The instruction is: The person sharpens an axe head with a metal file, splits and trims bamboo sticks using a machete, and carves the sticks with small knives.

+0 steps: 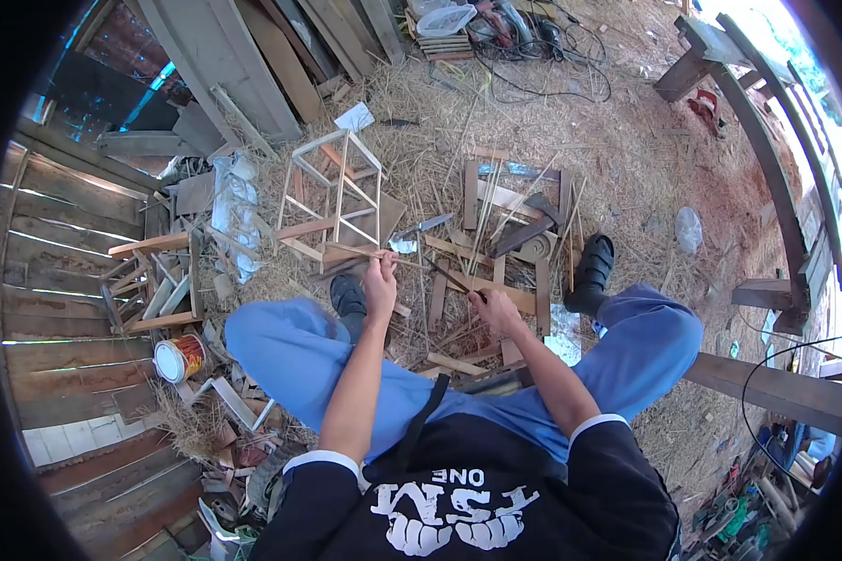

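My left hand (382, 277) is closed on a thin wooden stick (354, 250), which stretches to the left toward a small wooden frame (332, 192) standing on the ground. In my right hand (499, 309) is a dark, slender tool (450, 278), its tip pointing up and left toward the stick; whether it is a knife I cannot make out. Tip and stick look apart. Beneath and beyond my hands lie several wooden pieces (506, 297), a dark hatchet-like tool (526, 234) and a knife-like blade (428, 225).
A can (180, 359) and a wooden stool-like frame (156, 280) are at the left. Cables (571, 70) and power tools (510, 25) lie at the top. A curved wooden structure (778, 159) stands right. My sandaled feet flank the pieces.
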Demonstrator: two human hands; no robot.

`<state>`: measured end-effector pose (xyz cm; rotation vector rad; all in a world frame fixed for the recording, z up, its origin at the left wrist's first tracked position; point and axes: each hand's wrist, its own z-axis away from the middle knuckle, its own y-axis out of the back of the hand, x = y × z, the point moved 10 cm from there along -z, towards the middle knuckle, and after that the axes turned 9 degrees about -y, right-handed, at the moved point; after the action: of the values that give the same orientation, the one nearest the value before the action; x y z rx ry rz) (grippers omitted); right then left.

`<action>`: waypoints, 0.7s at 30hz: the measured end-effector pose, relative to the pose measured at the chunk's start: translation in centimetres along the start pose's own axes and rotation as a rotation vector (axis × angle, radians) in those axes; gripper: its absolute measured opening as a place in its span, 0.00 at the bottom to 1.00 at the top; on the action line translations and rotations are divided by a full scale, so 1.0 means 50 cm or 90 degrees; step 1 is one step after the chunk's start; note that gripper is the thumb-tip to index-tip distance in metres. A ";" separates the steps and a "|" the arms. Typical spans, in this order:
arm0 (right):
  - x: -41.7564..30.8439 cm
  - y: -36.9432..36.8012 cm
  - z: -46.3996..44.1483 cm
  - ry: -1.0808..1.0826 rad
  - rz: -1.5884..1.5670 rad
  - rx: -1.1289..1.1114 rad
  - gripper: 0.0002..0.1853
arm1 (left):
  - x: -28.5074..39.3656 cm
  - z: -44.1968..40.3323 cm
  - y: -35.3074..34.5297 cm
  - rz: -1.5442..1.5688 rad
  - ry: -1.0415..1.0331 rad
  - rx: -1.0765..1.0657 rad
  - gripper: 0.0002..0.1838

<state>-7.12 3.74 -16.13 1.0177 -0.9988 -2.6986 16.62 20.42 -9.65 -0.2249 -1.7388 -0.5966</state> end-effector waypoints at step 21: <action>0.044 -0.013 0.000 -0.044 0.098 0.026 0.27 | -0.006 -0.003 0.006 -0.027 -0.002 0.001 0.15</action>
<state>-8.73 3.60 -17.78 0.8218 -1.1005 -2.6132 16.95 20.64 -9.82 -0.1881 -1.7501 -0.6270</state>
